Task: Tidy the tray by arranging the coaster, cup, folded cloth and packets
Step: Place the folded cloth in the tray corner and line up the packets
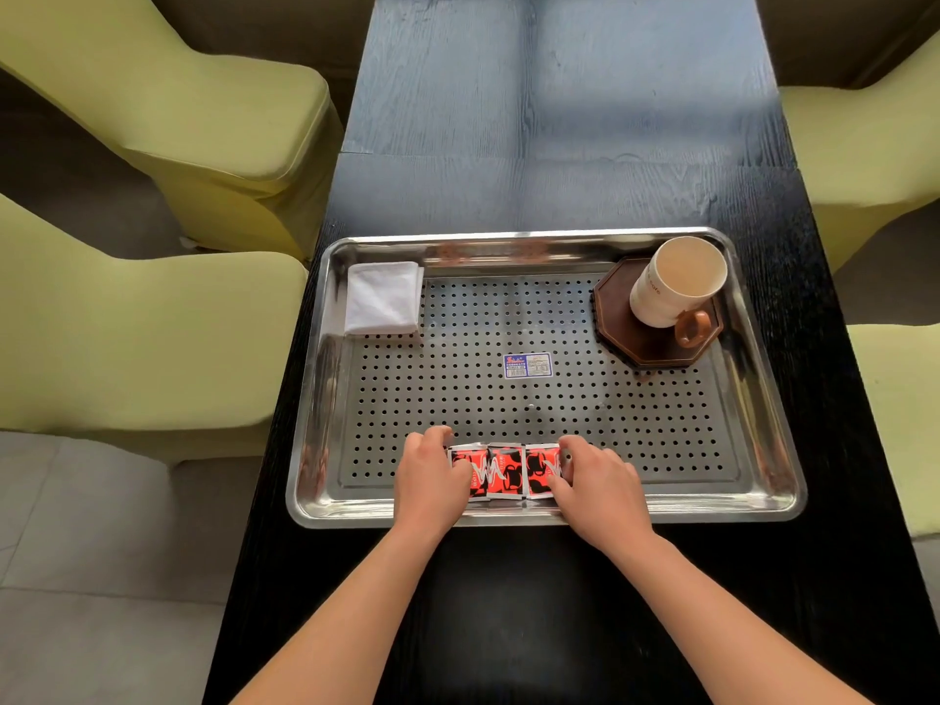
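The steel tray [547, 516] serves as the reference for all positions. The folded cloth [382, 298] lies flat in the tray's far left corner. The coaster [618, 325] sits in the tray's far right corner, and the cup [674, 282] stands on it, handle toward the tray's near edge. Both placements appear complete. The packets [506, 473], three red-and-black sachets, lie side by side in a row at the middle of the tray's near edge, just inside the rim. The left hand [432, 483] presses against the left end of the row and the right hand [595, 483] against the right end; the fingers of each curl onto the outermost packet, so the hands bracket the row rather than lift it. The step in hand is judged to be squaring the packets into an even line. Remaining work appears limited to finishing this alignment and releasing the row; the perforated centre of the tray carries only a small label [528, 365].
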### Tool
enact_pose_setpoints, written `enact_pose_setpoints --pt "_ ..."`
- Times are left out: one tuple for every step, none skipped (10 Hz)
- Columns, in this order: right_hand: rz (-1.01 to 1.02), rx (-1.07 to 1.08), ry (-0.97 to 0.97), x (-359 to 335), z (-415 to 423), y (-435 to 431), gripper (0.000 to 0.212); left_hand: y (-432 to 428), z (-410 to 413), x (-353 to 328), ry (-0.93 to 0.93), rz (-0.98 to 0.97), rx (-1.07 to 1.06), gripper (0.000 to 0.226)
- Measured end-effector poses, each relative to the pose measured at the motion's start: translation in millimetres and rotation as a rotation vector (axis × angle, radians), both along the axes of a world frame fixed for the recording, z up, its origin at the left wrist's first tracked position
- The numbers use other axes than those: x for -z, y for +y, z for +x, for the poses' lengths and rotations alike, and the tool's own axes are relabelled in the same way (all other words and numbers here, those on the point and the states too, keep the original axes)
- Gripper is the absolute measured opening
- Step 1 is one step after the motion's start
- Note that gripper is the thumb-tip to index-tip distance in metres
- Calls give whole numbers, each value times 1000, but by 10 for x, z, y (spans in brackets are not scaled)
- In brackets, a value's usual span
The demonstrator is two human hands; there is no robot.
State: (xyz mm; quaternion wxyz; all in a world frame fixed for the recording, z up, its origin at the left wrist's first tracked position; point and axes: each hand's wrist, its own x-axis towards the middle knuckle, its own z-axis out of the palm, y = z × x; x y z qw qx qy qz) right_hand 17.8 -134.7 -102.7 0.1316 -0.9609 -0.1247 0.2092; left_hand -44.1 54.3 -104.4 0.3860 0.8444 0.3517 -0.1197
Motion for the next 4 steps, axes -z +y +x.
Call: enact_pose_setpoints --pt "33 16 11 -21 19 -32 25 15 -12 -7 -1 16 3 46" --pt "68 31 24 -42 60 -42 25 42 -7 -19 9 38 25 46" --pt "72 43 45 -125 103 -41 35 56 2 -109 27 71 85 48" --pt "88 37 52 -145 162 -36 40 59 16 -153 18 125 129 49"
